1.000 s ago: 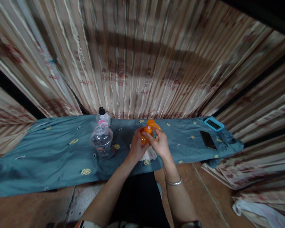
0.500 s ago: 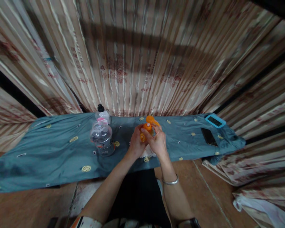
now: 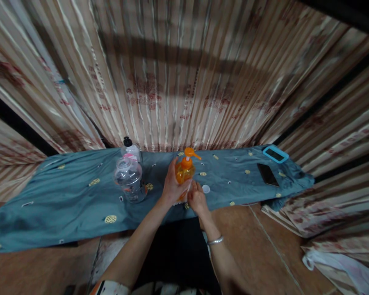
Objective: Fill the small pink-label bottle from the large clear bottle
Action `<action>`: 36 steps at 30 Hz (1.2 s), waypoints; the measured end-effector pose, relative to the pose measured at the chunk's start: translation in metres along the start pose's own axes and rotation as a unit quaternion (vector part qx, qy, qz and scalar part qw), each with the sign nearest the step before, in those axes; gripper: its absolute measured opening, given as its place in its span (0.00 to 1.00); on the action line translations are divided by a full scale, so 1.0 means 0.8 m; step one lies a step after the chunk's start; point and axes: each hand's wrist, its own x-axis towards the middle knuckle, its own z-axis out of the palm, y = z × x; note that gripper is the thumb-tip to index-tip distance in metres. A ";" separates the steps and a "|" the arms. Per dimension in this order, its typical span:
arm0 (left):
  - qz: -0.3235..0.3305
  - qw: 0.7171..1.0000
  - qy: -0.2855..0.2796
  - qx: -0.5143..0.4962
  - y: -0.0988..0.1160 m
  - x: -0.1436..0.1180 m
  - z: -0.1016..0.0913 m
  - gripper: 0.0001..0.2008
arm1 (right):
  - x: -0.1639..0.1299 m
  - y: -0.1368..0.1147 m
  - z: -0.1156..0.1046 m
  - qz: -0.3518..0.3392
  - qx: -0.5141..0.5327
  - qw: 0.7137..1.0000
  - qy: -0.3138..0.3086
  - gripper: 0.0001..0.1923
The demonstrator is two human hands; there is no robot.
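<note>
Head view: the blue cloth's (image 3: pixel 64 205) front edge runs just nearer me than the orange pump bottle (image 3: pixel 185 171). Here's my right hand (image 3: pixel 198 198), bunched low at the bottle's right, fingers curled; whether they pinch the white tissue (image 3: pixel 181 201), I can't tell. My left hand (image 3: pixel 173 186) wraps the bottle's left side, holding it. White disc (image 3: pixel 206 189) just right of it, then a broad cloth stretch to the phone (image 3: pixel 268 175). Clear jar (image 3: pixel 131 182) off left. Beyond the bottle: back edge, curtain (image 3: pixel 172 90).
</note>
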 end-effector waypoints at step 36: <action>-0.122 0.988 -0.020 -0.090 0.026 -0.003 -0.027 0.31 | 0.022 -0.114 -0.088 -0.159 0.348 0.923 0.031 0.27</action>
